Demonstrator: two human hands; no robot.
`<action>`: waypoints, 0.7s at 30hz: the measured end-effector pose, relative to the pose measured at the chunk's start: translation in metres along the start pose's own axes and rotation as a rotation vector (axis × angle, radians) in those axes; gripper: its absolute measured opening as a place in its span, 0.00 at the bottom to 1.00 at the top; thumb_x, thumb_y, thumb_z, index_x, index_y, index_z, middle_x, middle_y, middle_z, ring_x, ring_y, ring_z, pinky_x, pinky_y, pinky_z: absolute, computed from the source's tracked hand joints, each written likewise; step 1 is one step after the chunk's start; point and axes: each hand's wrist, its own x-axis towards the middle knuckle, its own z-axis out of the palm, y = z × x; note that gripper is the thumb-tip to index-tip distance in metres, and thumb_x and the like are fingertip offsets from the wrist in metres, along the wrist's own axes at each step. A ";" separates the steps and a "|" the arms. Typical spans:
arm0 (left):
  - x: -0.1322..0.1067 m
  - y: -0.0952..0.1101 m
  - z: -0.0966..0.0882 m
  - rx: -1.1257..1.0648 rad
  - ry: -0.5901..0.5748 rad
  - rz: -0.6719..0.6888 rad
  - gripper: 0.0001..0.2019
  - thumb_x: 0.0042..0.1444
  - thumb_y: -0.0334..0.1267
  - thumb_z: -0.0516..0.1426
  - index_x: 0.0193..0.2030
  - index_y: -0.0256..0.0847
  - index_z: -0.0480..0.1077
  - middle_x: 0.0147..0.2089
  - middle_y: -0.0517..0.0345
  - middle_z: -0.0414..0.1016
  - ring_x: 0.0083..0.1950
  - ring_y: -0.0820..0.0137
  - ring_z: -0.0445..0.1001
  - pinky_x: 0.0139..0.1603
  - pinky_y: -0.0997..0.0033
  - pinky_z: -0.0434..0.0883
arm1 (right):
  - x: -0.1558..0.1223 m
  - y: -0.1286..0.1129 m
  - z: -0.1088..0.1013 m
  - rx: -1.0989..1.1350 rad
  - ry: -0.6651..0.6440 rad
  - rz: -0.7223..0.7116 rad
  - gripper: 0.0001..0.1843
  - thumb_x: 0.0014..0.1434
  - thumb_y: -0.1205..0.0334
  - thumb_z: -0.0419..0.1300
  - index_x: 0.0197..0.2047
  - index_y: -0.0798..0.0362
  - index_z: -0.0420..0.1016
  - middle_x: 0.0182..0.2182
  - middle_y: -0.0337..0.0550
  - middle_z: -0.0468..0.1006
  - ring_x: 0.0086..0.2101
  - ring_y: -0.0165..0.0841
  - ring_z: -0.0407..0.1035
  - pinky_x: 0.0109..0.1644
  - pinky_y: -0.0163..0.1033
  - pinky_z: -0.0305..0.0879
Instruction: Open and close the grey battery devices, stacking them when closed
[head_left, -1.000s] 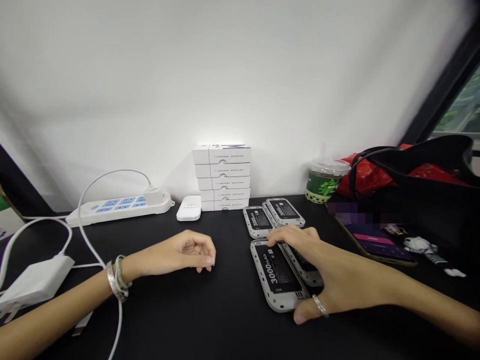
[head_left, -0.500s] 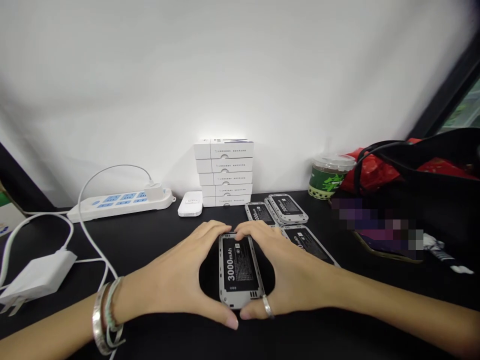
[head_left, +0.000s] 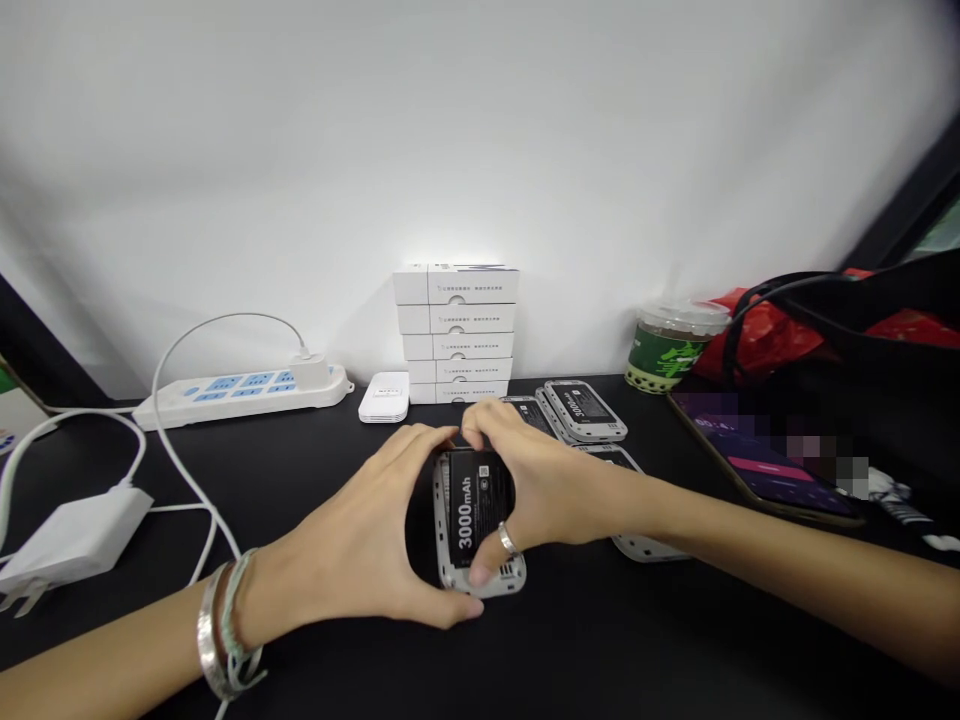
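In front of me an open-backed, grey-framed pocket device [head_left: 489, 583] holds a black battery [head_left: 472, 510] marked 3000mAh. My left hand [head_left: 367, 530] is wrapped round the device, fingertips at its far end and thumb at its near end. My right hand [head_left: 555, 485] grips the battery, with its bent fingers at the far edge and its thumb on the near end. The battery lies slightly askew to the frame, its left side showing the cavity. More devices of the same kind, batteries showing, lie behind my right hand, including a stacked one [head_left: 585, 410].
Several white boxes [head_left: 459, 320] are stacked against the wall, beside a small pile of white covers [head_left: 385, 398]. Left are a power strip [head_left: 240, 393], a white charger [head_left: 75, 540] and looping cables. Right are a lidded drink cup [head_left: 667, 350], a phone [head_left: 765, 460] and a black bag [head_left: 900, 370].
My right thumb has moved from the device's near edge onto the battery's near end. The battery now sits askew in the frame. The view has shifted slightly.
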 end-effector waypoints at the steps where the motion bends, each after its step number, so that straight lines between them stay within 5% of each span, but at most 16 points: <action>1: 0.001 -0.003 -0.001 0.013 0.009 -0.014 0.49 0.36 0.52 0.71 0.64 0.49 0.54 0.60 0.52 0.66 0.59 0.51 0.68 0.59 0.50 0.69 | -0.001 0.000 0.000 0.055 0.037 -0.039 0.33 0.39 0.59 0.75 0.40 0.48 0.57 0.44 0.41 0.65 0.45 0.39 0.63 0.45 0.44 0.67; 6: 0.013 -0.026 -0.015 0.063 0.031 -0.074 0.47 0.41 0.58 0.68 0.64 0.45 0.54 0.62 0.47 0.64 0.58 0.49 0.68 0.58 0.47 0.69 | 0.008 0.014 -0.018 0.449 0.229 -0.112 0.23 0.53 0.61 0.67 0.43 0.45 0.56 0.40 0.36 0.73 0.34 0.32 0.72 0.36 0.40 0.68; 8: 0.021 -0.037 -0.021 0.089 0.044 -0.051 0.43 0.43 0.58 0.67 0.62 0.46 0.56 0.62 0.48 0.63 0.60 0.49 0.65 0.61 0.46 0.67 | 0.018 0.025 -0.033 0.339 0.322 -0.055 0.23 0.50 0.57 0.69 0.43 0.47 0.61 0.44 0.40 0.73 0.32 0.31 0.71 0.33 0.39 0.66; 11: 0.031 -0.055 -0.026 0.116 0.020 -0.026 0.37 0.44 0.59 0.67 0.56 0.46 0.61 0.58 0.50 0.64 0.60 0.49 0.63 0.60 0.44 0.66 | 0.031 0.039 -0.048 0.093 0.258 0.068 0.17 0.48 0.55 0.70 0.40 0.52 0.73 0.41 0.42 0.74 0.30 0.31 0.68 0.31 0.40 0.63; 14: 0.037 -0.066 -0.025 0.130 -0.023 0.006 0.35 0.46 0.58 0.66 0.56 0.47 0.61 0.57 0.51 0.65 0.59 0.50 0.63 0.60 0.44 0.66 | 0.037 0.049 -0.045 0.012 0.167 0.085 0.18 0.48 0.53 0.70 0.41 0.53 0.78 0.38 0.44 0.76 0.35 0.37 0.70 0.35 0.42 0.65; 18: 0.038 -0.071 -0.021 0.149 -0.077 0.035 0.37 0.50 0.57 0.64 0.62 0.48 0.58 0.59 0.49 0.65 0.60 0.50 0.64 0.64 0.42 0.61 | 0.036 0.055 -0.031 -0.103 0.080 0.046 0.34 0.41 0.48 0.75 0.51 0.51 0.76 0.47 0.47 0.77 0.45 0.44 0.71 0.46 0.46 0.67; 21: 0.036 -0.072 -0.019 0.157 -0.097 0.029 0.38 0.53 0.56 0.62 0.66 0.48 0.53 0.64 0.47 0.62 0.63 0.49 0.62 0.66 0.40 0.58 | 0.033 0.057 -0.025 -0.187 0.071 0.007 0.31 0.47 0.49 0.72 0.53 0.49 0.75 0.53 0.47 0.76 0.54 0.47 0.67 0.59 0.52 0.58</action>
